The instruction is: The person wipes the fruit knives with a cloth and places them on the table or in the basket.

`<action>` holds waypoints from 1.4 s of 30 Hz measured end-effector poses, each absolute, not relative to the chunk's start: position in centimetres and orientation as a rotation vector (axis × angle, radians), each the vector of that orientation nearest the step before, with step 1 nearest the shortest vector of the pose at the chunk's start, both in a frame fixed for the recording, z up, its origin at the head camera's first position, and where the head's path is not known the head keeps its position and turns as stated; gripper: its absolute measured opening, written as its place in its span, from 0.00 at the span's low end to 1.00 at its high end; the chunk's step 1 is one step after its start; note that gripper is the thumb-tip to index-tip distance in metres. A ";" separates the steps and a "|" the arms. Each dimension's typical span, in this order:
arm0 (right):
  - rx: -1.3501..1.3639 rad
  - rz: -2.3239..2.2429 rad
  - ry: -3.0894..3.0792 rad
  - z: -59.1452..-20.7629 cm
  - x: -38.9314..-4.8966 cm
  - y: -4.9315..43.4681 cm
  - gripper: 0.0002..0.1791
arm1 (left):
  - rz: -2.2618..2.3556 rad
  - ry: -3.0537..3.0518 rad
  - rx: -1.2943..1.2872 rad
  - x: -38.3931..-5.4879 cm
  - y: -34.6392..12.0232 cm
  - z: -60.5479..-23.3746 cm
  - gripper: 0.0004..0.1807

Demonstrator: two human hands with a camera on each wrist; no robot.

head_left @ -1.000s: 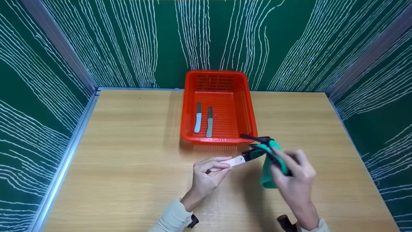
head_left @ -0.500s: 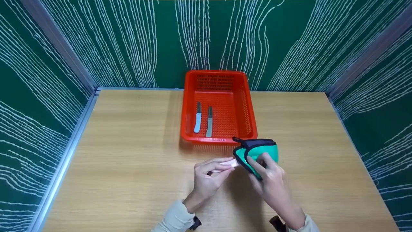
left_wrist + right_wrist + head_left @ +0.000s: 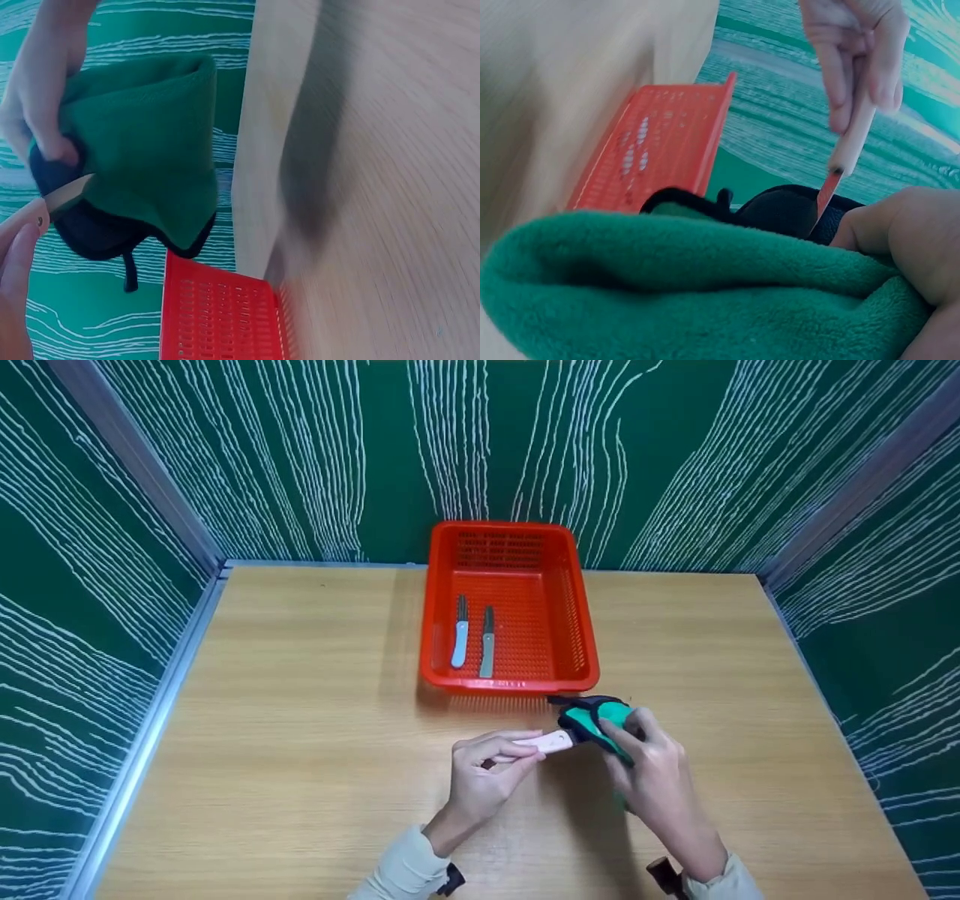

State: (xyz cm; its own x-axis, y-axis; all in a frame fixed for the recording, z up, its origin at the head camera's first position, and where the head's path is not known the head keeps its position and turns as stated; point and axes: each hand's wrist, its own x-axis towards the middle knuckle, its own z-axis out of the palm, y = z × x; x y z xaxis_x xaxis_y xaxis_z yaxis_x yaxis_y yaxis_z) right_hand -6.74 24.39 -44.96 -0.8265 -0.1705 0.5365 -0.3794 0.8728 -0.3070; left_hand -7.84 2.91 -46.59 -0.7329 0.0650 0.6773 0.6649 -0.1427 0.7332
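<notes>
My left hand (image 3: pixel 484 780) pinches the pale pink handle of a small knife (image 3: pixel 551 742), its blade pointing right. The blade (image 3: pixel 69 193) shows in the left wrist view, lying against the black-edged part of a thick green cloth (image 3: pixel 150 150). My right hand (image 3: pixel 660 776) grips this cloth, its fingers pressing it around the blade. In the head view the cloth covers most of the blade. A black loop hangs from the cloth's edge. From the right wrist, the cloth's fuzzy green fold fills the foreground, with the knife's handle (image 3: pixel 853 142) beyond it.
A red plastic basket (image 3: pixel 510 685) stands at the back middle of the wooden table (image 3: pixel 300 697), just beyond the hands. Inside lie a blue-handled piece of cutlery (image 3: pixel 460 645) and a green-handled knife (image 3: pixel 487 654). Green panels with white wavy lines enclose three sides.
My right hand first moves left, bringing the cloth over the blade up to the handle. It then draws back slightly right. My left hand stays almost still with the knife.
</notes>
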 end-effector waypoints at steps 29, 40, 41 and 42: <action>0.115 0.794 -2.499 -45.5 -6.3 28.2 0.13 | -1.983 -1.615 -0.755 -7.9 2.5 -47.1 0.08; 0.116 0.840 -2.427 -45.2 -6.2 28.6 0.13 | -2.291 -1.629 -0.577 -8.4 2.8 -49.3 0.09; 0.122 0.842 -2.412 -45.1 -6.2 28.7 0.13 | -2.318 -1.636 -0.551 -8.5 2.9 -49.6 0.09; 0.123 0.845 -2.396 -45.0 -6.2 28.8 0.13 | -2.336 -1.636 -0.538 -8.6 2.9 -49.9 0.09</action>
State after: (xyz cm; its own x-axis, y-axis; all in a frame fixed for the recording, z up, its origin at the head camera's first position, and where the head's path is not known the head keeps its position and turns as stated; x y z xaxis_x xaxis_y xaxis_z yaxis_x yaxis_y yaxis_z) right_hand -6.23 28.76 -45.03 -0.8220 0.1039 0.5600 -0.2705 0.7941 -0.5443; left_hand -8.63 2.95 -49.88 -0.9037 0.0155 0.4280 0.3969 -0.3451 0.8505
